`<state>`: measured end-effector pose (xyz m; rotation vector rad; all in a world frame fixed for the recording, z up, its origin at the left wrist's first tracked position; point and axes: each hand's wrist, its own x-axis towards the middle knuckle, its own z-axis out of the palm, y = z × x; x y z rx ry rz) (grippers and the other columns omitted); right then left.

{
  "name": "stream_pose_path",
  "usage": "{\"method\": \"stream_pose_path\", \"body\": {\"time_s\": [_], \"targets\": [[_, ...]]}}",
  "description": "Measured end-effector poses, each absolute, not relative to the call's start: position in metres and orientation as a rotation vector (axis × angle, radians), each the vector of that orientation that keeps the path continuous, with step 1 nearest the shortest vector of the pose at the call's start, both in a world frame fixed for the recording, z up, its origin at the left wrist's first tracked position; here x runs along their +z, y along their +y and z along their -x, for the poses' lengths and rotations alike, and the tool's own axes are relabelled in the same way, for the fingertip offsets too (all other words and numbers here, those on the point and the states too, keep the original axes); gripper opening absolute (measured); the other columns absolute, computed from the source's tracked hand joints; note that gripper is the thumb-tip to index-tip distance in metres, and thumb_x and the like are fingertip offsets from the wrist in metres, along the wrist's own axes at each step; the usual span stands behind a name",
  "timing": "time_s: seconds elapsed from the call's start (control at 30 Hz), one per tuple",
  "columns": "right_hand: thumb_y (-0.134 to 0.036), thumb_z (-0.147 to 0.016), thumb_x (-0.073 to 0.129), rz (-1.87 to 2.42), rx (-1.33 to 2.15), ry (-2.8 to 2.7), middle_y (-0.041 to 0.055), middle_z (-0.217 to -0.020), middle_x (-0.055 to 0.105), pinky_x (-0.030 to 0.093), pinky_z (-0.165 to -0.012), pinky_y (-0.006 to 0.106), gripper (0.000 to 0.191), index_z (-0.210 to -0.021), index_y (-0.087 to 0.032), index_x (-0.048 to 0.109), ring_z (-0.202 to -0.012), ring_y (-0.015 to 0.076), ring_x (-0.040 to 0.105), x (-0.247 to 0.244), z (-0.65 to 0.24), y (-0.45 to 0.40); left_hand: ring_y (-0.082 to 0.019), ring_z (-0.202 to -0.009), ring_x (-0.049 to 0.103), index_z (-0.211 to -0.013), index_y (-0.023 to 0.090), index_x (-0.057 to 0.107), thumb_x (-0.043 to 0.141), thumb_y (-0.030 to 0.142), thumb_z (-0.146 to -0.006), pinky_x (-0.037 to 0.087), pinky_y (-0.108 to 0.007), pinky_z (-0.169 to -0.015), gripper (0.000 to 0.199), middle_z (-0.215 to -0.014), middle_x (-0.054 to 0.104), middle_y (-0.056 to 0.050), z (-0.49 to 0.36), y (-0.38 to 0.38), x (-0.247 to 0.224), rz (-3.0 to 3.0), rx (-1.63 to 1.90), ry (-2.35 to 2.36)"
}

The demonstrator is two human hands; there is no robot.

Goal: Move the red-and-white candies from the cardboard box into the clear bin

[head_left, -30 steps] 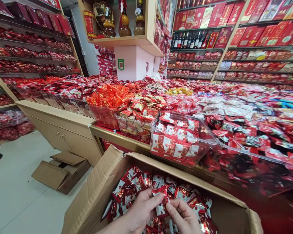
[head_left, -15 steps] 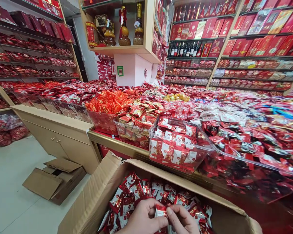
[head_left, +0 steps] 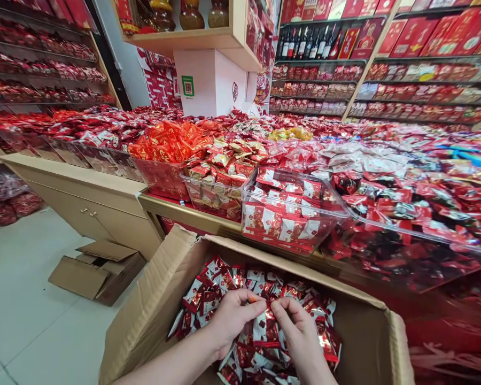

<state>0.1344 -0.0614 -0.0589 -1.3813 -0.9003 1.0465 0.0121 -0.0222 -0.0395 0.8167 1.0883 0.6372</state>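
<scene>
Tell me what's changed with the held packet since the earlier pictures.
The left hand and right hand have shifted their grip to the packet's top edge; its front, partly covered earlier, now shows below them. It hasn't been let go. The cardboard box and filled clear bin stay put.

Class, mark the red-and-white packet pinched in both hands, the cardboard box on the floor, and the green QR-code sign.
Red-and-white packet [head_left: 265, 327]: head view, printed face
Cardboard box [head_left: 120, 278]: head view, side wall
Green QR-code sign [head_left: 188, 86]: head view, the code
</scene>
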Motion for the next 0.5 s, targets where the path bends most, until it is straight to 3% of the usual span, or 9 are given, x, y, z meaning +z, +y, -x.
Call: {"method": "stream_pose_path", "body": {"time_s": [0.17,0.3,0.5], "targets": [[-0.035,-0.052,0.07,1.259,1.189,-0.734,0.0005,-0.065,0.056,0.042,-0.059,0.024,0.032,-0.075,-0.017,0.056,-0.062,0.0138,0.051,-0.064,-0.127,-0.063,-0.008,-0.048,0.049,-0.065,0.015,0.052,0.069,0.036,-0.054,0.038,-0.022,-0.048,0.029,-0.057,0.054,0.004,-0.011,-0.022,-0.041,-0.707,0.735,1.066],[-0.035,-0.056,0.068,1.235,1.239,-0.803,-0.0003,-0.059,0.054,0.041,-0.055,0.023,0.027,-0.069,-0.016,0.055,-0.057,0.0124,0.05,-0.076,-0.126,-0.064,-0.01,-0.05,0.049,-0.065,0.015,0.051,0.067,0.039,-0.054,0.04,-0.025,-0.051,0.031,-0.057,0.054,0.004,-0.008,-0.021,-0.042,-0.702,0.765,1.074],[-0.038,-0.056,0.067,1.123,1.286,-0.824,-0.0033,-0.051,0.046,0.033,-0.047,0.02,0.028,-0.06,-0.015,0.052,-0.049,0.0082,0.041,-0.095,-0.124,-0.062,-0.009,-0.06,0.046,-0.074,0.013,0.057,0.069,0.034,-0.054,0.037,-0.021,-0.059,0.031,-0.066,0.055,0.003,-0.003,-0.02,-0.047,-1.053,0.698,1.1]]}}
